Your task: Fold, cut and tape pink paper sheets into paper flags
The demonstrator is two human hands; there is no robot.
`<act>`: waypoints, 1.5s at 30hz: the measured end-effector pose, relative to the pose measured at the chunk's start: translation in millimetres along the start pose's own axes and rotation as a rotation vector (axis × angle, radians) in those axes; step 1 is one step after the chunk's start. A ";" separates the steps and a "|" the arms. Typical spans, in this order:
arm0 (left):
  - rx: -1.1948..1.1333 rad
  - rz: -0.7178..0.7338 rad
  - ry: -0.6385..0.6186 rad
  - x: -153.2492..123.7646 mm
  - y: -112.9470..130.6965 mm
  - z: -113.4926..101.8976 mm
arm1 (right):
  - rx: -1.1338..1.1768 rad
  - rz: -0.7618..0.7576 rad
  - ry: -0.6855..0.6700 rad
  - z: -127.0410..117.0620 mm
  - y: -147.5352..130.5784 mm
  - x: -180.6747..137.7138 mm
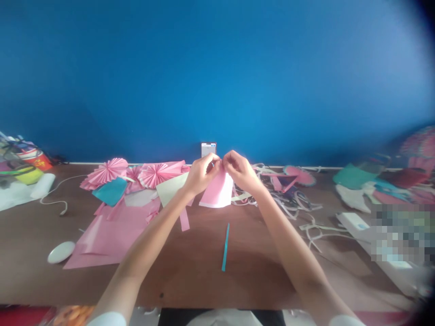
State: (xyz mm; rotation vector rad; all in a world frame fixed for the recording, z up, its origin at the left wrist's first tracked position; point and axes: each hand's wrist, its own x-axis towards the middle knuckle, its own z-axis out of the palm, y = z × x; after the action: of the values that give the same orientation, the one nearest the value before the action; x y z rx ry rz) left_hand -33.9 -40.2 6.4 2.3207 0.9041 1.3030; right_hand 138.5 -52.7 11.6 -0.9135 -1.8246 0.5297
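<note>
Both my hands are raised over the middle of the brown table [190, 271], pinching the top edge of a pink paper sheet [217, 192] that hangs down between them. My left hand [201, 172] grips its upper left corner with closed fingers. My right hand [240, 171] grips the upper right, fingertips almost touching the left hand's. The sheet's lower edge shows white. A thin teal paper strip [225, 246] lies on the table just below the sheet.
Pink pleated paper rosettes [108, 171] and large pink sheets [108, 235] lie at the left with a teal piece [110, 191]. A phone [208, 149] leans on the blue wall. Paper scraps and strips [299, 199] crowd the right. A white oval object [61, 251] sits front left.
</note>
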 end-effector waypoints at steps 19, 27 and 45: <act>-0.237 -0.062 -0.008 2.5 -0.3 3.7 | -0.003 0.004 -0.039 -7.0 0.4 -0.7; -0.376 -0.143 -0.024 4.9 -1.5 4.4 | 0.042 0.009 -0.039 -9.1 0.9 -0.2; -0.479 -0.226 -0.083 5.1 2.0 4.9 | -0.119 -0.012 -0.001 -7.9 -4.2 -0.6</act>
State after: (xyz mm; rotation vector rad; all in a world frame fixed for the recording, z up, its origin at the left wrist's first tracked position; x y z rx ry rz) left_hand -27.0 -38.2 8.3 1.8325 0.7075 1.1666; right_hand 144.3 -56.1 17.5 -0.9814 -1.8773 0.4175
